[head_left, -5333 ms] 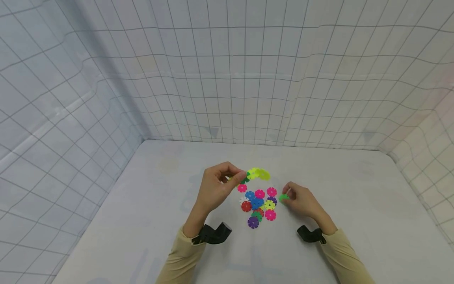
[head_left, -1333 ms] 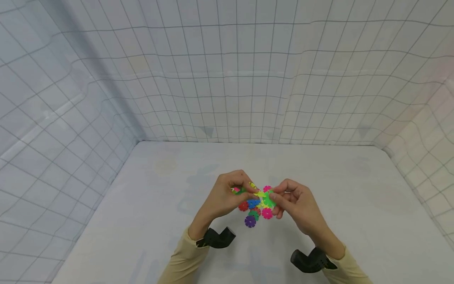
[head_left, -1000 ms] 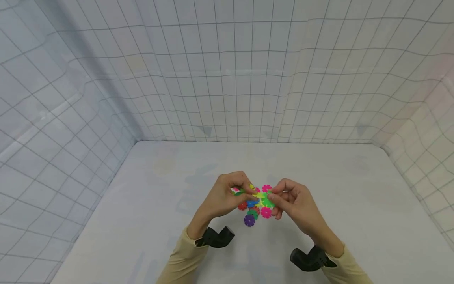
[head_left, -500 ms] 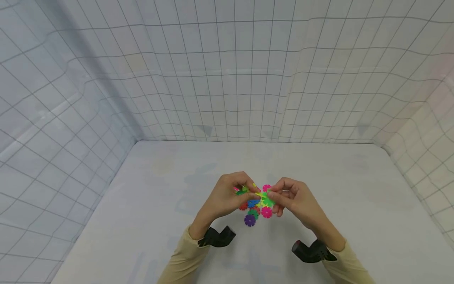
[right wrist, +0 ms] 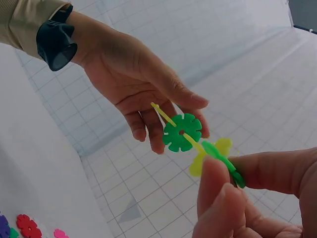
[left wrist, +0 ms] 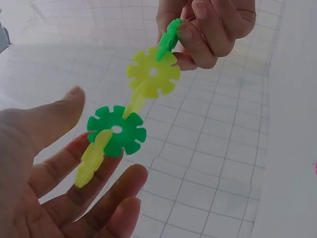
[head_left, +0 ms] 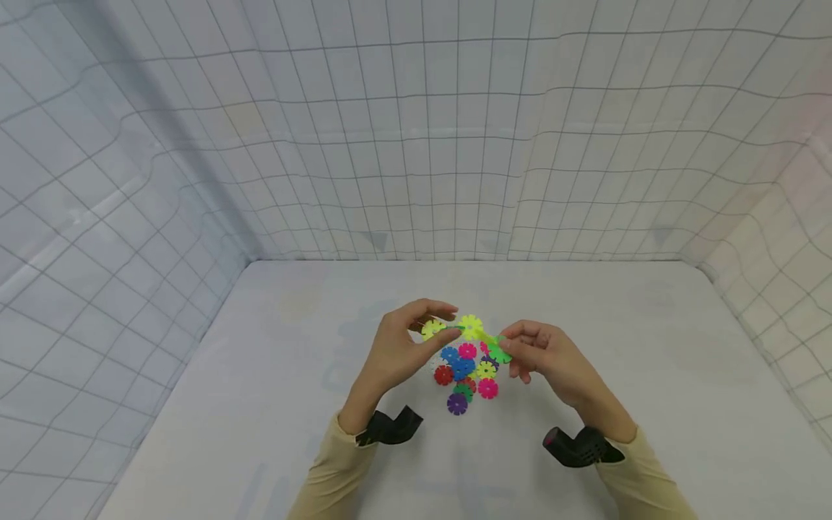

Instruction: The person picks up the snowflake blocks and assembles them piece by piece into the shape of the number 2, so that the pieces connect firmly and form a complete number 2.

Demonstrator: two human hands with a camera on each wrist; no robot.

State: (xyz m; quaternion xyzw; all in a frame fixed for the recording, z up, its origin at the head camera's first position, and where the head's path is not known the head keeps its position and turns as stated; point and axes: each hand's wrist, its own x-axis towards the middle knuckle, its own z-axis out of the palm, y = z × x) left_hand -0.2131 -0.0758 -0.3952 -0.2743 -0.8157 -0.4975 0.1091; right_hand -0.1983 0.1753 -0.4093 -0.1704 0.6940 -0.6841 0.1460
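— Plastic discs, slotted into a short chain (head_left: 469, 331): where does it sit against the fingers?

— It hangs in the air between both hands, above the middle of the white table (head_left: 650, 361). The right hand (head_left: 546, 357) pinches the bright green end disc (left wrist: 169, 38) between thumb and forefinger, at the top of the left wrist view.

— And the other end?

— The left hand (head_left: 396, 350) is loosened, fingers nearly straight. The yellow end disc (left wrist: 92, 157) lies edge-on across its fingers (left wrist: 64, 163), with the thumb held apart above it. Whether the dark green disc (left wrist: 117, 130) next to it touches the fingertips cannot be told.

— What lies between the two ends?

— A broad yellow disc (left wrist: 153, 72), facing the left wrist camera, joined to the dark green one by another yellow piece seen edge-on.

— Anything beneath?

— A pile of loose discs (head_left: 464, 372) on the table just below the hands, in the centre of the head view: blue, pink, red, yellow, purple.
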